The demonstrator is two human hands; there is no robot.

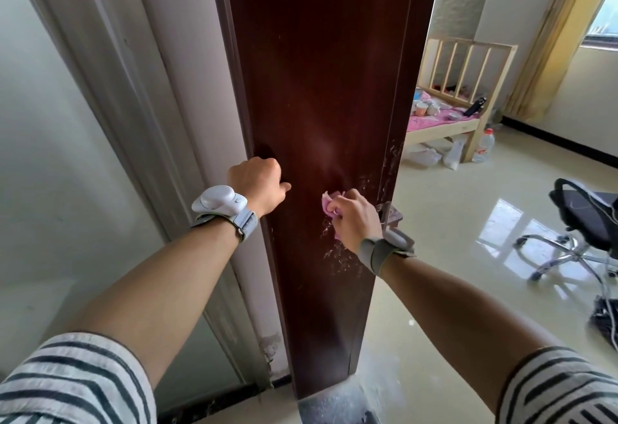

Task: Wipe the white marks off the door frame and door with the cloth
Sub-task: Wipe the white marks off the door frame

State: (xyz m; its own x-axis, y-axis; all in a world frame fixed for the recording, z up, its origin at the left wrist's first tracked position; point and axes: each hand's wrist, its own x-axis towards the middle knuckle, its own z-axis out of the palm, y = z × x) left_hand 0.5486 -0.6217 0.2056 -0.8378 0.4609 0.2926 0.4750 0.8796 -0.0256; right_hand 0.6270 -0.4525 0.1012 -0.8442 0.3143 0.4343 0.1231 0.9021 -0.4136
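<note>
A dark red-brown door frame rises through the middle of the view. White marks speckle it low down, and more run along its right edge. My right hand grips a crumpled pink cloth and holds it against the wood, just above the lower marks. My left hand curls round the frame's left edge at about the same height, its thumb lying on the front face.
A pale wall and grey moulding stand to the left. Through the doorway on the right are a glossy tiled floor, a wooden cot, a plastic bottle and a black office chair.
</note>
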